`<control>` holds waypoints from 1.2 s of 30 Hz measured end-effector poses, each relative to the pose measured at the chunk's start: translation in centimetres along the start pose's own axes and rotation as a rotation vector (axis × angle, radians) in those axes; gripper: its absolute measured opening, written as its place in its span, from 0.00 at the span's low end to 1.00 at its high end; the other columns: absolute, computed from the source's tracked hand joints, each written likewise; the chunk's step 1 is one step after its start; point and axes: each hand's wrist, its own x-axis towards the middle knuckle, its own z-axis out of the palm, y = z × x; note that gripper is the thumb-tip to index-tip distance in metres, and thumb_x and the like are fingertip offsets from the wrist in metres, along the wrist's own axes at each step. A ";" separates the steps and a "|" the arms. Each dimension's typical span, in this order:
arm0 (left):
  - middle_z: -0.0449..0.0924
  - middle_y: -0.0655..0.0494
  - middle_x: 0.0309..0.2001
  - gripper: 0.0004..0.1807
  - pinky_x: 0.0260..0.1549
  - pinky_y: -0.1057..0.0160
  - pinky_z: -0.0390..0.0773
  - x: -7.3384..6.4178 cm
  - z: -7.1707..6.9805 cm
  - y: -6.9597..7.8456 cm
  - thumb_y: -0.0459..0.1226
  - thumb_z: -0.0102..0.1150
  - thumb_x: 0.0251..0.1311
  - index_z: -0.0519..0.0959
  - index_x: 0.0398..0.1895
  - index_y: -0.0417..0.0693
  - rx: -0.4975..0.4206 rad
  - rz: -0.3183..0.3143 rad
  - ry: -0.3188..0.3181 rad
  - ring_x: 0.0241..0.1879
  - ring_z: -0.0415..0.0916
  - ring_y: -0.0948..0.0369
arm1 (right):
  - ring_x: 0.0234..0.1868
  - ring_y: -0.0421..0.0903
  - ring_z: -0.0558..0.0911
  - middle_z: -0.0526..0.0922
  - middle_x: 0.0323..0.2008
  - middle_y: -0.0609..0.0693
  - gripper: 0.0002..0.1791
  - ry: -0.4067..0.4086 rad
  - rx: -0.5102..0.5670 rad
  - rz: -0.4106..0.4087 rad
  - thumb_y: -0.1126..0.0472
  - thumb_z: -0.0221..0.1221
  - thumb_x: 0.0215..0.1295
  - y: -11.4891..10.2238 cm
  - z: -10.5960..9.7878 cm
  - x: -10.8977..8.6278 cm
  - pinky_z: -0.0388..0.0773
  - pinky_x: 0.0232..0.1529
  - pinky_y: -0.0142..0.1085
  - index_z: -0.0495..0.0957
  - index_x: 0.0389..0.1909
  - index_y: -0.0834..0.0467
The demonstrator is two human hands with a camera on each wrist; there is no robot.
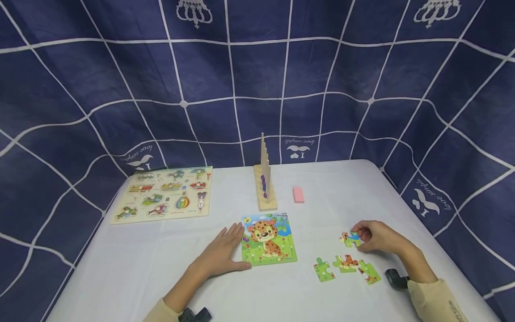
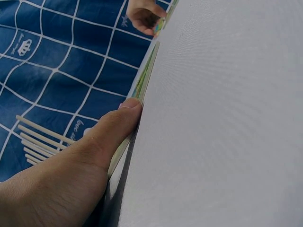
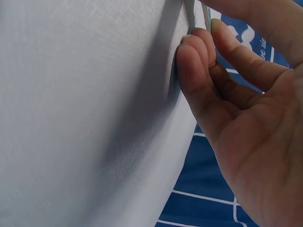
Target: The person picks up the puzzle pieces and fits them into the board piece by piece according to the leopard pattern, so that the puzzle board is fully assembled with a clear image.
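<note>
A square jigsaw puzzle board (image 1: 268, 239) with a spotted leopard cub picture lies flat on the white table. My left hand (image 1: 223, 251) rests at its left side, fingers spread and fairly straight, thumb touching the lower left edge. In the left wrist view that thumb (image 2: 124, 116) lies against the board's edge. To the right, my right hand (image 1: 378, 237) pinches a jigsaw piece (image 1: 350, 239) in blue, green and orange just above the table. Three loose pieces lie nearer me: a green one (image 1: 323, 270), an orange-spotted one (image 1: 346, 264) and another green one (image 1: 369, 272).
Behind the puzzle board stands a wooden base (image 1: 267, 203) with upright pegs and purple beads. A pink block (image 1: 298, 195) lies to its right. At the back left is a vehicle peg puzzle (image 1: 162, 194). A dark blue curtain (image 1: 257, 76) with white lines surrounds the table.
</note>
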 end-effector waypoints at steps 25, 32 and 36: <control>0.47 0.49 0.78 0.63 0.76 0.49 0.48 0.1 0.2 -0.1 0.76 0.51 0.47 0.51 0.77 0.44 0.003 0.001 0.009 0.78 0.45 0.53 | 0.31 0.37 0.73 0.77 0.30 0.47 0.25 0.066 -0.060 -0.020 0.58 0.78 0.39 -1.5 -0.1 0.2 0.75 0.29 0.27 0.80 0.39 0.61; 0.48 0.48 0.78 0.63 0.76 0.48 0.49 0.1 0.3 -0.2 0.76 0.50 0.47 0.51 0.76 0.43 0.015 0.007 0.014 0.78 0.46 0.52 | 0.30 0.38 0.73 0.77 0.28 0.46 0.25 0.062 -0.064 -0.027 0.59 0.78 0.39 -3.1 0.3 0.9 0.74 0.29 0.27 0.80 0.39 0.61; 0.48 0.48 0.78 0.63 0.76 0.48 0.49 0.0 0.3 -0.2 0.76 0.51 0.47 0.51 0.76 0.43 0.016 0.008 0.017 0.78 0.46 0.52 | 0.31 0.38 0.73 0.77 0.29 0.46 0.24 0.062 -0.071 -0.044 0.60 0.78 0.39 -3.8 0.6 1.3 0.74 0.30 0.27 0.80 0.39 0.61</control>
